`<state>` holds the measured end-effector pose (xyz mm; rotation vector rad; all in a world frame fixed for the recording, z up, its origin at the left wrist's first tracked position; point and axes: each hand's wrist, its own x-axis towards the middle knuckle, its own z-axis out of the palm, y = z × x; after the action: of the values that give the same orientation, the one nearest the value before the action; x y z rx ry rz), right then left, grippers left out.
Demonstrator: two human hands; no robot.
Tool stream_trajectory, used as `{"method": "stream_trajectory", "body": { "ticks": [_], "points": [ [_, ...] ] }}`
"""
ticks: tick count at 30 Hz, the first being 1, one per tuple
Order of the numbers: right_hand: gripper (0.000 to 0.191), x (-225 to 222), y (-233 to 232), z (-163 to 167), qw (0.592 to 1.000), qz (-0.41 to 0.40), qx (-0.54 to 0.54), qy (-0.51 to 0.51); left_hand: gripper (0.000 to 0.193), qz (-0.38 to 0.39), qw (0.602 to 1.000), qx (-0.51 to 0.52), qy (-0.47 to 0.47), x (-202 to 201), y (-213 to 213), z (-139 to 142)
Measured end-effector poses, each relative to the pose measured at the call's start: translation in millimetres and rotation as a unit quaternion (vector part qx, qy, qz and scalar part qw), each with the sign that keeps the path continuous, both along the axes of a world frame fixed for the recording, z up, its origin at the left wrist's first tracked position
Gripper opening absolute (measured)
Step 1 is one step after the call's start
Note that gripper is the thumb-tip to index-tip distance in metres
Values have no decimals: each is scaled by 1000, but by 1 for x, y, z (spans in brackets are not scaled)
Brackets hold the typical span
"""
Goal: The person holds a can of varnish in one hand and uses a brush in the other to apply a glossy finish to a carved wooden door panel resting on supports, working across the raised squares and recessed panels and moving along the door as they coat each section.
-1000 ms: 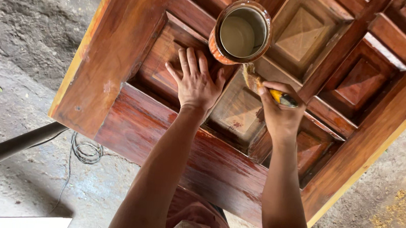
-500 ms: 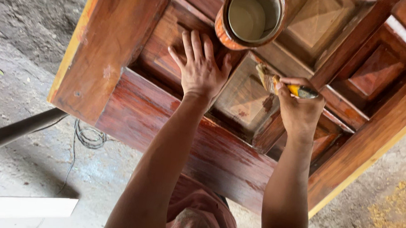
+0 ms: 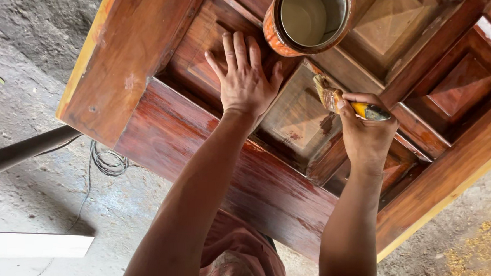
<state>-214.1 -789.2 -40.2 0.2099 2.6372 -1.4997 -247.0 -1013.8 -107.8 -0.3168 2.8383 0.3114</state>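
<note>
A reddish-brown panelled wooden door (image 3: pixel 161 133) lies flat under me, its near rail glossy and wet-looking. My left hand (image 3: pixel 242 79) rests flat, fingers spread, on a recessed panel. My right hand (image 3: pixel 366 133) grips a yellow-handled paintbrush (image 3: pixel 337 99), whose bristles touch the edge of a paler middle panel (image 3: pixel 297 115). An orange-stained tin (image 3: pixel 310 18) holding pale liquid stands on the door just beyond my left fingertips.
A grey concrete floor (image 3: pixel 32 48) surrounds the door. A dark pipe (image 3: pixel 21 151) juts from the left, with a coil of wire (image 3: pixel 109 161) beside it. A white board (image 3: pixel 30 245) lies at the lower left. Sawdust (image 3: pixel 480 251) is scattered at the lower right.
My view has shifted closer to the door. My right hand with the brush has moved a little up the panel edge; my left hand stays flat on the panel.
</note>
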Motion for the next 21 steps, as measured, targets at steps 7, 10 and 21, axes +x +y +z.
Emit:
{"method": "stream_trajectory", "body": {
  "ticks": [7, 10, 21],
  "points": [
    [6, -1, -2, 2, 1000, -1, 20, -3, 81, -1, 1000, -1, 4, 2, 0, -3],
    [5, -2, -4, 3, 1000, -2, 16, -2, 81, -2, 1000, -3, 8, 1, 0, -3],
    [5, 0, -7, 8, 998, -26, 35, -35, 81, -1, 1000, -3, 2, 2, 0, -4]
  ]
}}
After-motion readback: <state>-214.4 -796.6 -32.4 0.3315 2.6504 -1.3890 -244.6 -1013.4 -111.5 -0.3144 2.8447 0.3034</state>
